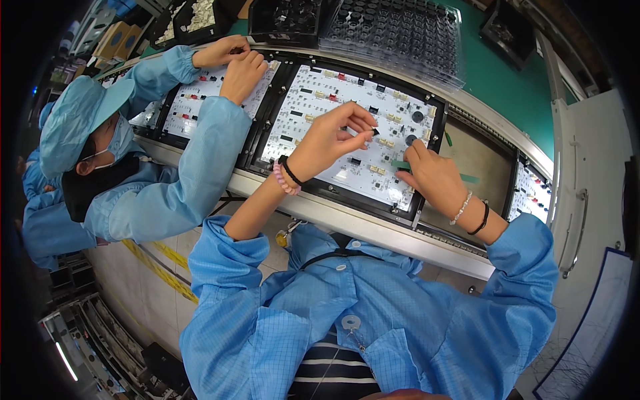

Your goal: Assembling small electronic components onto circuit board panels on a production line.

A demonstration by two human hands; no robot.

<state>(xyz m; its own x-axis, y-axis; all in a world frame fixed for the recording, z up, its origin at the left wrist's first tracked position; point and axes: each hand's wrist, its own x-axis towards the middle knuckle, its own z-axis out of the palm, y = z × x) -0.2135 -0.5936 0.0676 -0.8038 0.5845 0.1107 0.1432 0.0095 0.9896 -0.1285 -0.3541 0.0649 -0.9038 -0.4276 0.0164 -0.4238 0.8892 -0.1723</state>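
Observation:
A white circuit board lies in a black frame in front of me, populated with small cream, red and black connectors. Above its middle, my left hand pinches a small black part between thumb and fingertips. My right hand is over the board's right edge, its bent fingertips at a round black component. A second round black component sits just beyond. A flat green strip shows on both sides of my right hand; whether I grip it is hidden.
At my left a co-worker in a blue cap and smock works on another board. Clear plastic trays of black round parts and a black bin stand beyond the rail. A metal rail runs along the near side.

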